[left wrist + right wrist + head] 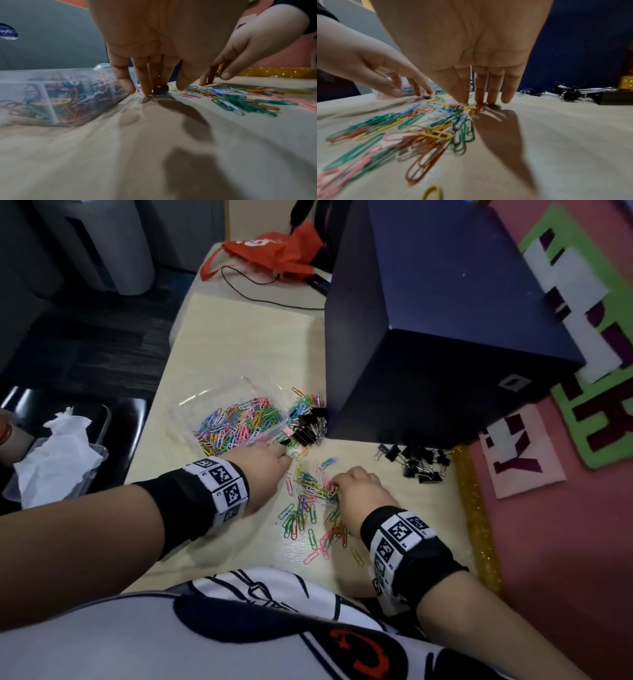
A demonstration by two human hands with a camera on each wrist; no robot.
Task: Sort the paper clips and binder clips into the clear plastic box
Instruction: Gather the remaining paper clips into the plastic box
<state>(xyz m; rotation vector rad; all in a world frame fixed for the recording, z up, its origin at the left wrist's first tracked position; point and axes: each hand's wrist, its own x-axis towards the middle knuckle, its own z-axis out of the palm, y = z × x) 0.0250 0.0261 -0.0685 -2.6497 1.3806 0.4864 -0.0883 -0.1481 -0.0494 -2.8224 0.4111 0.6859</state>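
A clear plastic box (191, 405) on the pale table holds many coloured paper clips (236, 422). Black binder clips (308, 426) lie heaped by its right side, and a second heap of binder clips (421, 465) lies further right. Loose paper clips (308, 508) are scattered between my hands. My left hand (286, 455) reaches down next to the box (51, 88), its straight fingertips (145, 89) touching the table by a small black binder clip (160, 88). My right hand (477, 101) presses its fingertips (480, 97) on a bunch of paper clips (471, 109).
A large dark blue box (445, 330) stands right behind the clips. An orange bag (274, 251) and a black cable (260, 292) lie at the table's far end. A gold glitter strip (476, 525) edges the table on the right. Left of the table is a tray with tissue (51, 453).
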